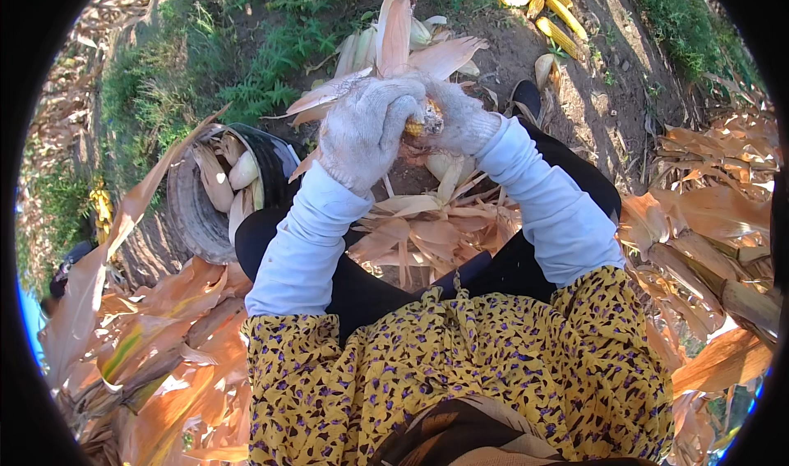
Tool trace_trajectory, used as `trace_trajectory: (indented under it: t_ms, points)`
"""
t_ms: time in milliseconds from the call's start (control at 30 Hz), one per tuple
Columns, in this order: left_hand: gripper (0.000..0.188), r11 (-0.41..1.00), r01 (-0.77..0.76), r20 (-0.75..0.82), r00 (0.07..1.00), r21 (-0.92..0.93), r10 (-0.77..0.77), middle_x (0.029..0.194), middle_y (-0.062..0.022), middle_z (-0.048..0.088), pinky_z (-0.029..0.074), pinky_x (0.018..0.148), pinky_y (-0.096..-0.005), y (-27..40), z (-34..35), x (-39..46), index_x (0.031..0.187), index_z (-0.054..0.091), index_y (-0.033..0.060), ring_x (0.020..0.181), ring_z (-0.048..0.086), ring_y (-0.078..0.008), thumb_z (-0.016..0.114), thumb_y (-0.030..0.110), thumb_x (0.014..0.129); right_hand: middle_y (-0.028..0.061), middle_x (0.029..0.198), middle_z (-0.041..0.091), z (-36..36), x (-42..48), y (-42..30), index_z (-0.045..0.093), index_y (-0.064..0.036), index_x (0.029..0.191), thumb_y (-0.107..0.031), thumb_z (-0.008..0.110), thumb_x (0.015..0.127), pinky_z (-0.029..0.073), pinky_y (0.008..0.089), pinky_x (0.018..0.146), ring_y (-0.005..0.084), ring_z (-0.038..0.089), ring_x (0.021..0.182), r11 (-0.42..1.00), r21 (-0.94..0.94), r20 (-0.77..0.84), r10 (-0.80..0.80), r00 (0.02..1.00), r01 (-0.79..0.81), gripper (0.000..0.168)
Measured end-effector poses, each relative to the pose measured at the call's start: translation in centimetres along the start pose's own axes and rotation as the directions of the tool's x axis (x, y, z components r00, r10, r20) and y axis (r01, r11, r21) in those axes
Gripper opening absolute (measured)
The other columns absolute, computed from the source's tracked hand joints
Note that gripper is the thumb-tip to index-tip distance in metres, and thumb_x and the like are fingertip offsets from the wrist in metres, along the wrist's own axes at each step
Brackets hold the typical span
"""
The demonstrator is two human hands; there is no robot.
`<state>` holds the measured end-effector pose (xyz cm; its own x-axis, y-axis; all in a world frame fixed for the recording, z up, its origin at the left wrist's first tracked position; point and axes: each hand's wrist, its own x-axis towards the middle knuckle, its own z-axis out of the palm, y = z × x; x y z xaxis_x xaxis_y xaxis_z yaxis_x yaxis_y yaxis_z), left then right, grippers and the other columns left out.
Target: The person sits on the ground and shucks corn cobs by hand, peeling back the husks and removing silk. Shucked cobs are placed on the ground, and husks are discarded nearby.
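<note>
An ear of corn is between my two gloved hands, its tip showing yellow kernels and a pale, rough end. My left hand, in a whitish knit glove, grips it from the left with curled fingers. On its other side my right hand, gloved alike, closes around it; its fingertips are hidden. Dry husk leaves fan out beyond my hands, away from me. Under the hands, between my legs, lie a pale husked ear and loose dry husks.
A tipped bucket at left holds several ears in husk. Bare yellow ears lie on the soil at upper right. Dry corn stalks flank me on both sides. Another person is partly visible at far left.
</note>
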<state>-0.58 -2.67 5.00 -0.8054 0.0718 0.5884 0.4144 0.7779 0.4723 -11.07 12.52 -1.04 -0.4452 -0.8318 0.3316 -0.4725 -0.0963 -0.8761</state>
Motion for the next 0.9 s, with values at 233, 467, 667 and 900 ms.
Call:
trace_trajectory:
  t_ms: [233,467,667,900]
  points:
    - [0.023,0.909,0.285,0.068,0.958,-0.304,-0.277,0.109,-0.015,0.069,0.052,0.087,-0.0361,-0.3,0.1,-0.3,0.11,0.07,0.0035,0.096,0.067,-0.0297,0.055,0.013,0.095,0.0108,0.119,0.066,-0.3,0.7,-1.4,0.058,-0.006,0.128,-0.012,0.082,0.077,0.052,0.0361,0.1,0.0226,0.065,0.109,0.982,0.187,0.045,0.031,0.998,-0.039,0.057]
    - [0.023,0.949,0.151,0.15,0.982,-0.278,-0.113,0.106,-0.0139,0.069,0.055,0.082,-0.0385,-0.2,-0.5,-0.2,0.111,0.069,0.0029,0.093,0.067,-0.0318,0.062,0.01,0.091,0.0122,0.125,0.064,-0.6,0.0,-0.1,0.057,-0.007,0.132,-0.013,0.082,0.078,0.052,0.0352,0.102,0.0245,0.064,0.114,0.996,0.077,0.116,-0.056,0.992,0.047,0.06]
    - [0.017,0.992,0.009,0.016,1.0,0.128,-0.011,0.1,-0.0125,0.066,0.054,0.081,-0.0382,-1.1,0.6,-0.7,0.101,0.066,0.0033,0.092,0.067,-0.0318,0.061,0.003,0.085,0.0141,0.127,0.063,0.1,0.3,-0.9,0.059,-0.006,0.131,-0.014,0.081,0.076,0.05,0.0381,0.103,0.0274,0.062,0.118,0.987,0.069,0.111,0.135,0.985,-0.143,0.06]
    - [0.014,0.973,0.122,-0.111,0.989,0.193,-0.102,0.102,-0.0129,0.066,0.054,0.082,-0.0371,-2.9,-0.8,-0.1,0.099,0.065,0.0041,0.093,0.067,-0.0305,0.056,0.003,0.089,0.0136,0.124,0.063,-1.6,0.6,-2.7,0.06,-0.006,0.129,-0.014,0.08,0.074,0.051,0.0373,0.101,0.028,0.06,0.119,0.962,-0.23,-0.104,0.126,0.986,-0.147,0.059]
